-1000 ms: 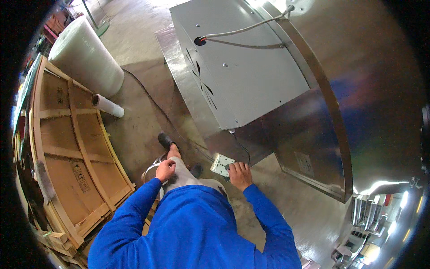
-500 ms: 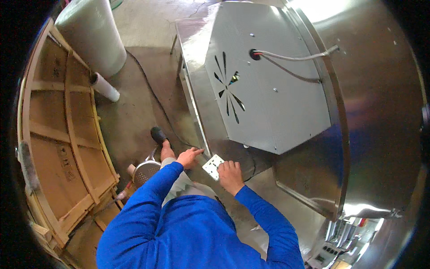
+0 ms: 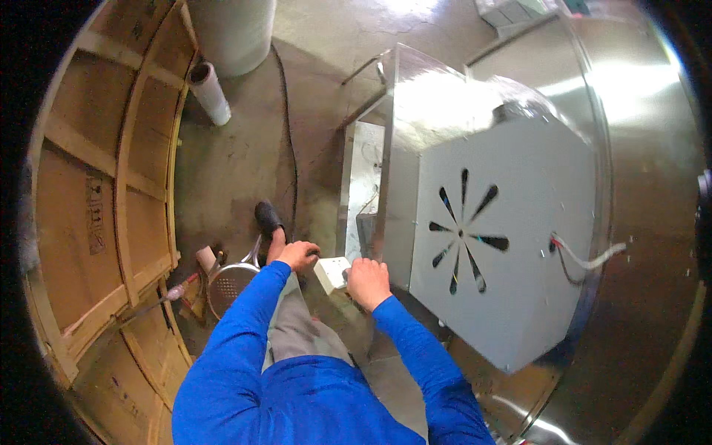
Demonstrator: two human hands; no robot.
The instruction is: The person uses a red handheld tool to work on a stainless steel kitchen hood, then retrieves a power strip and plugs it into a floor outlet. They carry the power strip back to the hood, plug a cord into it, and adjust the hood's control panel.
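A small white box-shaped part [image 3: 333, 271] sits between my two hands, just in front of my knees. My left hand [image 3: 297, 255] grips its left end and my right hand [image 3: 367, 282] closes on its right side. Both arms wear blue sleeves. Right beside the hands stands a large stainless-steel machine [image 3: 630, 185] with a grey panel [image 3: 512, 245] that has fan-shaped vent slots and a white cable [image 3: 593, 261] coming out of it. My black shoe [image 3: 268, 218] rests on the concrete floor beyond my left hand.
A wooden crate frame with cardboard panels [image 3: 96, 208] lies at the left. A metal bowl-like strainer [image 3: 230, 285] sits by my left knee. A wrap roll [image 3: 210, 93] and a large white roll [image 3: 230, 30] stand farther off. A black cable [image 3: 291, 141] runs over the floor.
The view has swung left, so the machine and its vent panel now fill the right side. Both hands have stayed at the white part, with my left hand now closed on its left end.
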